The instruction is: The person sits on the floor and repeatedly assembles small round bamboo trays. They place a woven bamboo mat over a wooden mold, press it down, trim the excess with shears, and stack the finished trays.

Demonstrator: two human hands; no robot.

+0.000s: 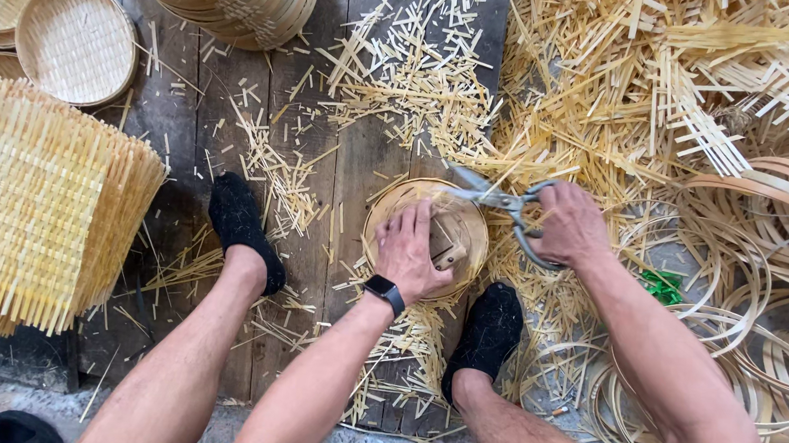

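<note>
Seated person, both legs in frame, feet in black socks on a wooden floor (192,100).

A small round woven basket (468,219) is lying on the boards between the two feet, directly under the hands. The left hand (408,254) is pressing down into the basket from the near side, fingers spread and curled over its inner weave, gripping it; a black watch (385,292) is sitting on that wrist. A small pale block is showing inside the basket beside the thumb; its nature is unclear from this angle.

The right hand (569,225) is closing around the handles of a pair of metal scissors (498,200), just to the right of the basket. The blades are parted and are reaching over the basket's far rim, tips pointing left.

Surroundings: loose bamboo trimmings (421,86) are lying scattered over the boards beyond the basket. A stack of square woven mats (40,200) is standing at the left, well apart from the hands. Finished round trays (75,42) are lying at upper left. Coiled bamboo strips (766,272) are piling up at the right.
</note>
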